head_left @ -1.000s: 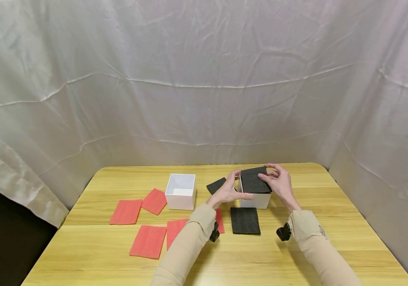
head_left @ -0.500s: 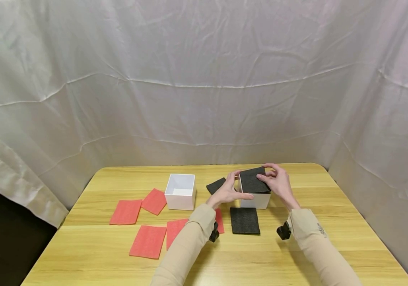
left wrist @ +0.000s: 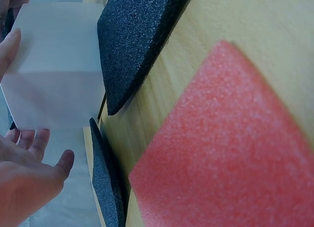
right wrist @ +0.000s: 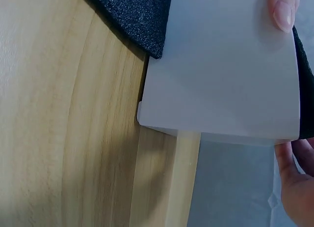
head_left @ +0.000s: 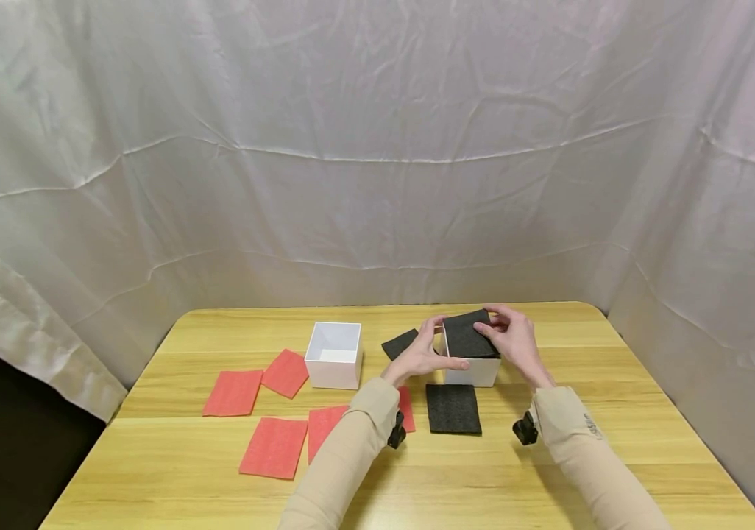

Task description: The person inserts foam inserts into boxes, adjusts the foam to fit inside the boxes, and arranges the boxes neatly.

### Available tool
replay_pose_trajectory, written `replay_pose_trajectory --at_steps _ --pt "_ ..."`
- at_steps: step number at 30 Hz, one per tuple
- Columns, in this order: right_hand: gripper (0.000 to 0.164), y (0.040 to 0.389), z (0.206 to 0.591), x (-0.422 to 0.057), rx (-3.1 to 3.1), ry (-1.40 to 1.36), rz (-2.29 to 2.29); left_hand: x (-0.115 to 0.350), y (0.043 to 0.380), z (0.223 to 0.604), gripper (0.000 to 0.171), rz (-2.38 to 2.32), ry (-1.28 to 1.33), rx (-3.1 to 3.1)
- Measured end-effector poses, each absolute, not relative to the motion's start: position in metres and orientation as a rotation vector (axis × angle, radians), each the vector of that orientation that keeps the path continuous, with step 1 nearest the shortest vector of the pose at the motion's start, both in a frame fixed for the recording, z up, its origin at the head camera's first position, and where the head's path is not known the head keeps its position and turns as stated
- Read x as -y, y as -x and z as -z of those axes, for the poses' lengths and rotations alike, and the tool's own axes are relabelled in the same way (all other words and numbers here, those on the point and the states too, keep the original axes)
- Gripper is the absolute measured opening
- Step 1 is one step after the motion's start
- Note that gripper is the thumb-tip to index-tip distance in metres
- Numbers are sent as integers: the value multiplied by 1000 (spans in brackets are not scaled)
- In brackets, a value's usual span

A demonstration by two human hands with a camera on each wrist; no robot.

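Observation:
On the right side of the table stands a white box (head_left: 472,373) with a black foam square (head_left: 470,335) lying over its top. My left hand (head_left: 420,357) grips the box, its thumb against the front face and its fingers at the left side. In the left wrist view, that hand's fingers (left wrist: 38,141) touch the box wall. My right hand (head_left: 515,338) pinches the right edge of the foam square on top, thumb above it. The square covers the box's inside. Another black foam square (head_left: 453,409) lies just in front of the box.
A second white box (head_left: 334,355), open at the top, stands to the left. Several red foam squares (head_left: 274,447) lie around its left and front, some partly hidden by the left arm. Behind the left hand lies a black foam square (head_left: 399,344).
My right hand has shifted slightly left along with the edge of the black foam square on the box. The left hand stays put.

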State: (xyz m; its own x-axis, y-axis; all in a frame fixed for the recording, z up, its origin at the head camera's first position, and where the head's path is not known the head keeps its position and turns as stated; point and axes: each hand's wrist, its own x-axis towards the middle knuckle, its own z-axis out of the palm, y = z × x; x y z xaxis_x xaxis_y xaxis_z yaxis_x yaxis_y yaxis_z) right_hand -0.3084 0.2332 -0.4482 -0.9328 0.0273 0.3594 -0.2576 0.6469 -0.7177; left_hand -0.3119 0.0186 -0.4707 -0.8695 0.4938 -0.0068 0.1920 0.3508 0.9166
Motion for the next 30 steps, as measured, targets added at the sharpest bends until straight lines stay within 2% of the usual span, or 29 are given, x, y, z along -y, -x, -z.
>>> replay_pose_trajectory --at_steps 7,30 --pt "36 311 454 -238 2496 -248 -1092 -19 312 471 101 -1557 -652 -2322" --pt "43 310 460 -247 2607 -287 -1071 -18 313 472 93 -1522 -650 -2332"
